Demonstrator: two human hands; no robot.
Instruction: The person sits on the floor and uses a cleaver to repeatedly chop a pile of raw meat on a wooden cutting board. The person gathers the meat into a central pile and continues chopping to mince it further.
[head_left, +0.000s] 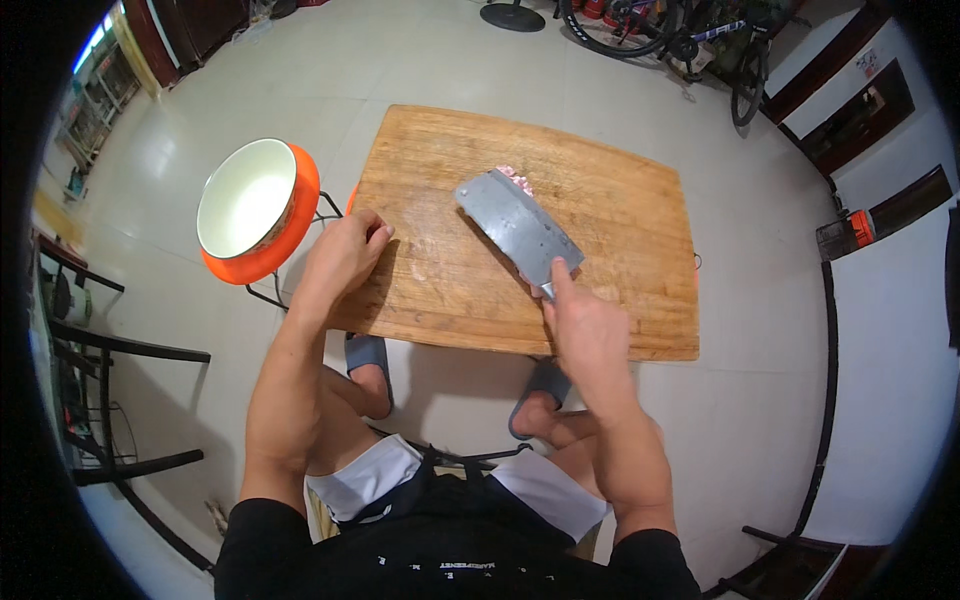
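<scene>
My right hand (588, 335) is wrapped around the short handle of a wide grey cleaver (520, 228), its index finger stretched along the blade. The cleaver's broad side faces up over the middle of a wooden cutting board (620, 235). Small pieces of pink minced meat (515, 179) peek out past the blade's far edge; how much lies beneath is hidden. My left hand (350, 252) rests at the board's left edge, fingers curled in, with nothing visible in them.
Left of the board, a deep cream-lined bowl (248, 200) sits on an orange stool (300, 215) with black metal legs. A black-framed chair (140, 345) stands farther left. Beyond the board are a bicycle (680, 45) and a round black base (512, 16) on the tiled floor.
</scene>
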